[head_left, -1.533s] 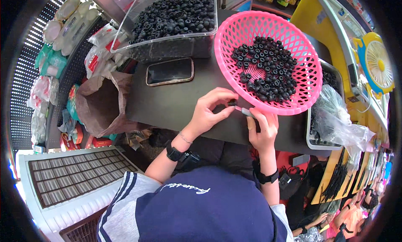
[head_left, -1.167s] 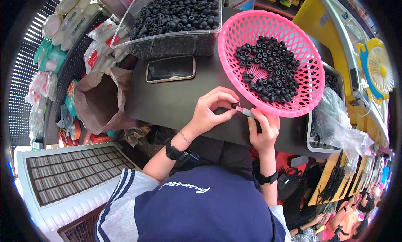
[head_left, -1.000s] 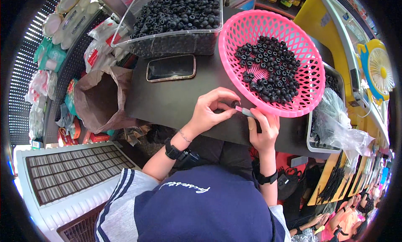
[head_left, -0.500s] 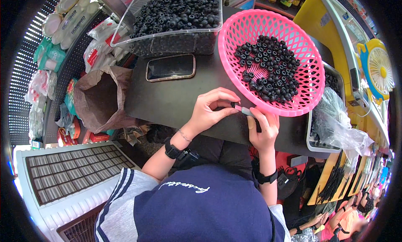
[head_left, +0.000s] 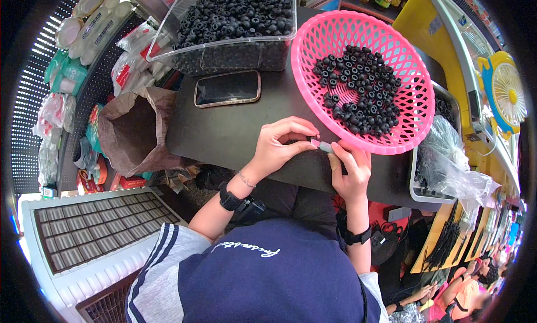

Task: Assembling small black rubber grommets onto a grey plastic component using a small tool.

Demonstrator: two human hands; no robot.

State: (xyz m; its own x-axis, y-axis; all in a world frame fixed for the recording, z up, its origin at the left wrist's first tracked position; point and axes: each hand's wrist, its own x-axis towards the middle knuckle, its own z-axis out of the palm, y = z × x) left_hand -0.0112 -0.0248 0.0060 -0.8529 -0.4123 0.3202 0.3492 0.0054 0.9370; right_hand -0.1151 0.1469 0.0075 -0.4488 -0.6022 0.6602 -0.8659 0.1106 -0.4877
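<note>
My left hand [head_left: 278, 145] is in a pinch above the dark table, a small black piece [head_left: 311, 138] at its fingertips, mostly hidden by them. Facing it, my right hand [head_left: 352, 172] grips a short pale grey stick-like tool [head_left: 325, 147], whose tip meets the left fingertips. Just beyond both hands, a pink lattice plastic basket [head_left: 305, 79] tilts towards me. Many small black ring-shaped pieces [head_left: 366, 91] lie in it, each with a round hole. What the tool touches at its tip is too small to tell.
A clear plastic box [head_left: 224, 50] full of similar black pieces stands at the far left, with a phone [head_left: 227, 88] in front. An open brown bag [head_left: 131, 135] sits left of the table [head_left: 224, 127]. At right are a tray [head_left: 423, 195] with plastic bags and a fan [head_left: 508, 91].
Both hands stay nearly in place, fingertips still together, with only a slight shift of the fingers and tool. The basket and other things look the same.
</note>
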